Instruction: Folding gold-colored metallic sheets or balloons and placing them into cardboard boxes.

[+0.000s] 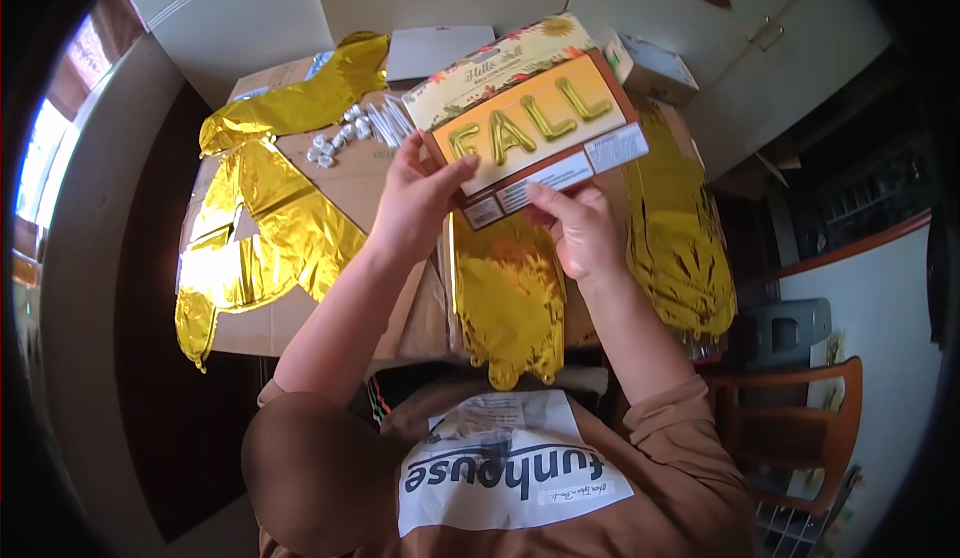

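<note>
Head view — both hands (pixel 415 203) (pixel 585 233) on box (pixel 535 118) edge

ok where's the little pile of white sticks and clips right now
In the head view, the white sticks and clips lie on the cardboard, left of the held box, beside the gold foil balloons, above the left hand.

White cabinet doors (pixel 740 38) along the far wall, one with a metal latch. Bright window (pixel 35 158) at the left edge, daylight spilling in. Dark floor (pixel 160 358) left of the cardboard-covered desk (pixel 330 173). Wooden chair (pixel 800 418) at lower right, beside a pale wall (pixel 880 308) trimmed in reddish wood.
</note>
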{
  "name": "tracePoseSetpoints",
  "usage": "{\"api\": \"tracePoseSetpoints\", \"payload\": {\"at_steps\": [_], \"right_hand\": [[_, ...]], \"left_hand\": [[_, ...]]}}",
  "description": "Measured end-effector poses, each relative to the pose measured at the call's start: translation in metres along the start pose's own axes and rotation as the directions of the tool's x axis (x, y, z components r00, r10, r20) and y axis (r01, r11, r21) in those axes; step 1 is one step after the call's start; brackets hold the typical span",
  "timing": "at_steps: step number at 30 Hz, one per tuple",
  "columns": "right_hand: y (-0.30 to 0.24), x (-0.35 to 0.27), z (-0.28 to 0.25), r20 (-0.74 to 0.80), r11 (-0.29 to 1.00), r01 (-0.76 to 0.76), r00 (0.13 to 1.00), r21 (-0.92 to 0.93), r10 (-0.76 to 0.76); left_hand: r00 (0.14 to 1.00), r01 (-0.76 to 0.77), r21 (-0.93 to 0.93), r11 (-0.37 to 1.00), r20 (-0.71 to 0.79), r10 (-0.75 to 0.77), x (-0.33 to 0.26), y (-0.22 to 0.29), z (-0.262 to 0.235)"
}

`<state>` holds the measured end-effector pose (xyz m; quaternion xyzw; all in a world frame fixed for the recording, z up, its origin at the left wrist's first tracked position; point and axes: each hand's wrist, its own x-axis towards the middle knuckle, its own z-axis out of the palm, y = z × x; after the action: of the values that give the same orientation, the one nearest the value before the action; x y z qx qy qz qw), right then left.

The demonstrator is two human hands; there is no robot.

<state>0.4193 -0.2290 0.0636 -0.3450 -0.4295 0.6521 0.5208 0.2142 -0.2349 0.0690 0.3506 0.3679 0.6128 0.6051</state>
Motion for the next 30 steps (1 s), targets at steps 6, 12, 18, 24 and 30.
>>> {"api": "tracePoseSetpoints", "payload": {"at_steps": [6, 12, 18, 24, 30], "right_hand": [[-0.037, -0.01, -0.072, -0.139, 0.998, 0.044, 0.989, -0.048, -0.05], [0.01, -0.022, -0.086, -0.172, 0.814, -0.136, 0.984, -0.565, 0.044], [0.026, -0.01, -0.099, -0.167, 0.67, -0.113, 0.986, -0.733, -0.017], [0.025, -0.011, -0.096, -0.162, 0.407, -0.125, 0.985, -0.905, -0.056], [0.022, -0.02, -0.086, -0.107, 0.262, -0.081, 0.991, -0.962, -0.085]], "left_hand": [[0.999, 0.02, 0.398, 0.917, -0.04, -0.005, -0.021, 0.008, -0.018], [0.982, -0.076, 0.969, 0.236, 0.032, 0.186, -0.033, -0.039, -0.045], [0.997, -0.034, 0.997, -0.066, 0.038, 0.064, -0.041, -0.049, -0.034], [0.998, -0.035, 0.983, -0.181, 0.045, 0.051, -0.043, -0.049, -0.03], [0.844, -0.437, 0.875, -0.206, 0.479, 0.242, -0.05, -0.053, -0.032]]}}
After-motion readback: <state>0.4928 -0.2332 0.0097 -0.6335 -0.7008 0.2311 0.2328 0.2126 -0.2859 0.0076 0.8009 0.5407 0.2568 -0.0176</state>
